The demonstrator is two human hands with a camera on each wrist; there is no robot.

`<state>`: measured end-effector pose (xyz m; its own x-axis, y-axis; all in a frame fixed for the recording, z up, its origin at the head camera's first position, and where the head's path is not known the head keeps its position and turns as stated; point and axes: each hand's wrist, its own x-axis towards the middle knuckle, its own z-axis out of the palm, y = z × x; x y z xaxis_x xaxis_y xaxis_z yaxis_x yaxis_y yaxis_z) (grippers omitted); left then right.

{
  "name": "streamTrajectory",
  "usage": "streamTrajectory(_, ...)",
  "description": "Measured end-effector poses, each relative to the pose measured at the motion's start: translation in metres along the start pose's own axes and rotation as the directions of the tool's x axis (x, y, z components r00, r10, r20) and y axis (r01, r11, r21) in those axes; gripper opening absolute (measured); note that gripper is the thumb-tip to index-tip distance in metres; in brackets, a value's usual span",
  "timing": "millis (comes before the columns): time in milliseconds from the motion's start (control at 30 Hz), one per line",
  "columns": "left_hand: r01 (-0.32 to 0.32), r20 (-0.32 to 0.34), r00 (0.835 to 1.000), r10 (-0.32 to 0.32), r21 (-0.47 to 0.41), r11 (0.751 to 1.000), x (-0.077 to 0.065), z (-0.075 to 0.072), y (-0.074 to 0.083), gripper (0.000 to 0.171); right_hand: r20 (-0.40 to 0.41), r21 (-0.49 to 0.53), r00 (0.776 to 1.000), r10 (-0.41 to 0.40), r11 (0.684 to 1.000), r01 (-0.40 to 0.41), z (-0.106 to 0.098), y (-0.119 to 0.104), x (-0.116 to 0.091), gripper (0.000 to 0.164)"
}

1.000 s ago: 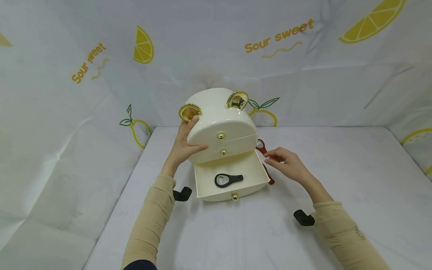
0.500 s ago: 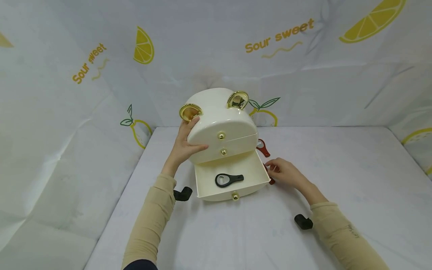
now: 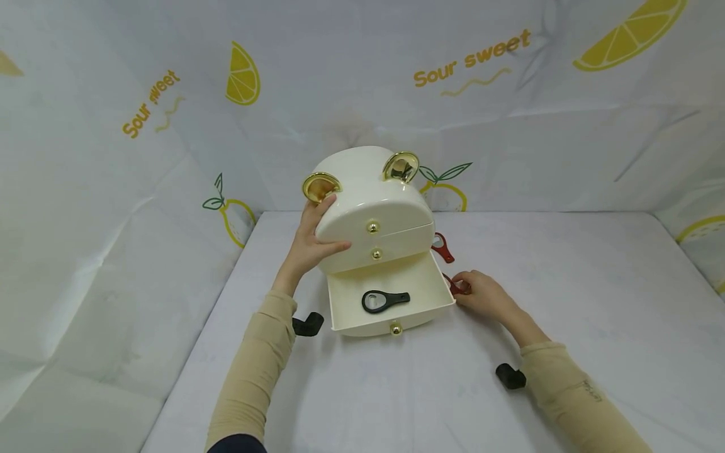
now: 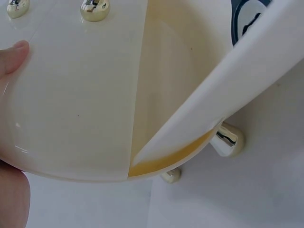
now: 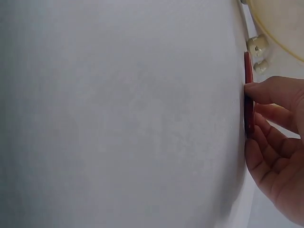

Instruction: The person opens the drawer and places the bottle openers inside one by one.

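A white storage box (image 3: 374,189) with gold ears and round gold knobs stands on the table, its bottom drawer (image 3: 419,280) pulled out. My left hand (image 3: 308,248) grips the box's left side, with the thumb (image 4: 12,59) on the front face in the left wrist view. In the drawer lies a black bottle opener (image 3: 399,297). Just right of the drawer, my right hand (image 3: 484,294) pinches a red bottle opener (image 5: 249,107) by its edges, low against the tabletop. Fingers cover part of it. Another red bottle opener (image 3: 444,250) lies farther back, beside the box.
A white cloth covers the table (image 3: 566,283). Behind it rises a white backdrop (image 3: 351,63) printed with lemons and lettering. Small gold feet (image 4: 171,175) lift the box off the table. Black pieces stick out beside both forearms.
My right hand has moved toward me, from near the rear red bottle opener to the front one, and now pinches it; that opener has turned. The left hand stays on the box.
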<state>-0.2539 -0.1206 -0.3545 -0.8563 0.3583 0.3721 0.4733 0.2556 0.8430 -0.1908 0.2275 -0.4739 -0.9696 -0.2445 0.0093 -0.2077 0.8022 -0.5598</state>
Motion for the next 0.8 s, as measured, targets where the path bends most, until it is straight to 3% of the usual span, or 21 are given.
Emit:
streamTrajectory(300, 0.001, 0.0, 1.0, -0.001, -0.003, 1.0, 0.0, 0.0, -0.002, 0.089, 0.014, -0.031, 0.998, 0.067, 0.997, -0.066, -0.012, 0.011, -0.008, 0.027)
streamTrajectory(600, -0.054, -0.02, 0.998, 0.055, 0.024, 0.998, 0.006, 0.001, -0.028, 0.092, 0.011, -0.004, 0.995, 0.099, 0.995, -0.099, -0.023, 0.013, -0.014, 0.027)
streamTrajectory(800, -0.067, -0.024, 0.997, 0.068, 0.022, 0.998, 0.006, 0.001, -0.03, 0.092, -0.006, 0.029, 0.993, 0.119, 0.992, -0.119, -0.033, 0.012, -0.017, 0.03)
